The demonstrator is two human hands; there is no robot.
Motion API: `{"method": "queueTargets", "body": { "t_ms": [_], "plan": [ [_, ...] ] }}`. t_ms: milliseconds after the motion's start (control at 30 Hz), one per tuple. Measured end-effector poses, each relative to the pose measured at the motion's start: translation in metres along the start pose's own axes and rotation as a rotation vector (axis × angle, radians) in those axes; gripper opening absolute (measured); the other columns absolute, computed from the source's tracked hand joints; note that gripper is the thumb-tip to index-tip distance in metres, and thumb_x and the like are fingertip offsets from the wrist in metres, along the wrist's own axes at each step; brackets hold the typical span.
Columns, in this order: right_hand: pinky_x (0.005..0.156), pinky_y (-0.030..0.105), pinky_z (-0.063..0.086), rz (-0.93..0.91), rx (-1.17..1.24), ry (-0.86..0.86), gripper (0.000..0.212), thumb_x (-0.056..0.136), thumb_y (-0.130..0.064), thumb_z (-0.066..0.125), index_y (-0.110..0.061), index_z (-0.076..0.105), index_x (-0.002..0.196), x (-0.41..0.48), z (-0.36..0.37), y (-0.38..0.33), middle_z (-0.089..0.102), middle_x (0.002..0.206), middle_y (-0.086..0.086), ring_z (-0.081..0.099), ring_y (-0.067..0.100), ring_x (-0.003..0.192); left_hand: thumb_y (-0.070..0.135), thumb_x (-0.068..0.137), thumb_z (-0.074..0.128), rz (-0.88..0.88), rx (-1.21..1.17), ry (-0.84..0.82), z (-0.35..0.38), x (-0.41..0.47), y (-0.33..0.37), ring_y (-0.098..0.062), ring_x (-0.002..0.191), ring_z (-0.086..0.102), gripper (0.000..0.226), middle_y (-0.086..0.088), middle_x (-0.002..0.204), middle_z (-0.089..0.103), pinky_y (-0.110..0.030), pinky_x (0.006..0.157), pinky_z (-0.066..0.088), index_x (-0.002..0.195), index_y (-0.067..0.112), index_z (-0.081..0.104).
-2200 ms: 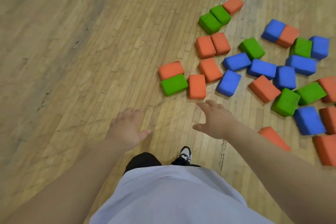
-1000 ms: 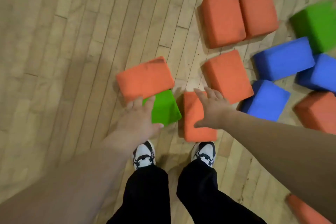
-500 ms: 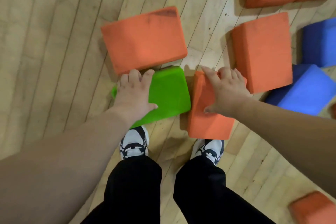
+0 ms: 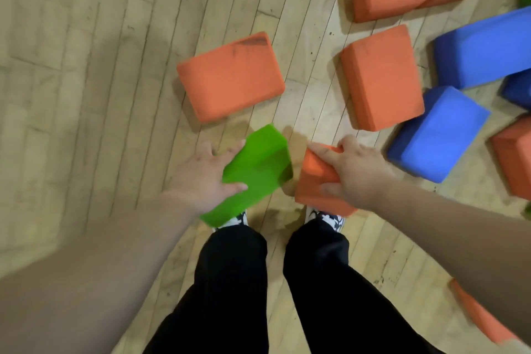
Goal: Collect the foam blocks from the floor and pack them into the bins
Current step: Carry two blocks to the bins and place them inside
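The left hand (image 4: 201, 178) is gripping the green block (image 4: 253, 172), with the thumb on one side and the fingers on the other. The right hand (image 4: 356, 172) is gripping the orange block (image 4: 316, 181). A moment ago both blocks were lying flat. Now they are tipping up off the floor (image 4: 86, 95), so I think two are getting collected. No bin is showing.

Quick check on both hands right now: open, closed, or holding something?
Left hand: closed, gripping the green block.
Right hand: closed, gripping an orange block.
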State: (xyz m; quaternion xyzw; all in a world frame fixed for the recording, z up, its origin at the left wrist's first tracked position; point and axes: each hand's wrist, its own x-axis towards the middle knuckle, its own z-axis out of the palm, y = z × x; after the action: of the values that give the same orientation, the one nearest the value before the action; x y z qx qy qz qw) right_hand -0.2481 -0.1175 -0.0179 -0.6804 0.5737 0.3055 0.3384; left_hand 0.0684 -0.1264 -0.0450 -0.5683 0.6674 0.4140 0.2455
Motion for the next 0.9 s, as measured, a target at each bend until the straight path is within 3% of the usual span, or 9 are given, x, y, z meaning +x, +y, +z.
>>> {"method": "queueTargets", "body": {
  "t_ms": [167, 367, 533, 733, 900],
  "plan": [
    [0.103, 0.045, 0.043, 0.238, 0.318, 0.113, 0.091, 0.084, -0.076, 0.053, -0.054, 0.003, 0.157, -0.135, -0.013, -0.037, 0.048, 0.139, 0.0, 0.047, 0.027, 0.128, 0.075, 0.091, 0.047, -0.037, 0.072, -0.012, -0.049, -0.113, 0.032, -0.028, 0.133, 0.048, 0.089, -0.005, 0.151, 0.036, -0.042, 0.108, 0.044, 0.153, 0.058, -0.014],
    [0.097, 0.047, 0.048, 0.474, 0.692, 0.261, 0.086, 0.085, -0.073, 0.056, -0.052, 0.012, 0.156, -0.322, -0.052, -0.09, 0.05, 0.134, 0.001, 0.052, 0.03, 0.122, 0.074, 0.09, 0.051, 0.181, 0.201, 0.064, -0.136, -0.253, 0.116, -0.029, 0.106, 0.059, 0.09, -0.006, 0.126, 0.051, -0.041, 0.086, 0.049, 0.158, 0.052, -0.004],
    [0.1, 0.047, 0.047, 0.604, 0.831, 0.348, 0.084, 0.086, -0.071, 0.053, -0.049, 0.013, 0.156, -0.452, -0.052, -0.142, 0.051, 0.135, 0.001, 0.053, 0.03, 0.122, 0.073, 0.092, 0.048, 0.407, 0.496, 0.011, -0.172, -0.346, 0.184, -0.029, 0.108, 0.056, 0.088, -0.006, 0.128, 0.043, -0.04, 0.088, 0.047, 0.159, 0.049, -0.004],
    [0.1, 0.037, 0.043, 0.762, 0.894, 0.432, 0.085, 0.087, -0.066, 0.054, -0.046, 0.014, 0.159, -0.571, -0.022, -0.201, 0.049, 0.138, 0.0, 0.05, 0.026, 0.125, 0.076, 0.091, 0.044, 0.681, 0.678, 0.022, -0.158, -0.44, 0.229, -0.026, 0.104, 0.059, 0.086, -0.004, 0.121, 0.047, -0.042, 0.088, 0.052, 0.16, 0.047, 0.002],
    [0.103, 0.041, 0.042, 0.935, 0.98, 0.514, 0.083, 0.089, -0.07, 0.053, -0.047, 0.016, 0.159, -0.669, 0.039, -0.259, 0.048, 0.142, -0.002, 0.049, 0.025, 0.126, 0.077, 0.092, 0.041, 0.865, 0.774, -0.002, -0.098, -0.531, 0.254, -0.025, 0.105, 0.058, 0.084, -0.001, 0.117, 0.044, -0.041, 0.086, 0.051, 0.159, 0.05, 0.001]
  ]
}}
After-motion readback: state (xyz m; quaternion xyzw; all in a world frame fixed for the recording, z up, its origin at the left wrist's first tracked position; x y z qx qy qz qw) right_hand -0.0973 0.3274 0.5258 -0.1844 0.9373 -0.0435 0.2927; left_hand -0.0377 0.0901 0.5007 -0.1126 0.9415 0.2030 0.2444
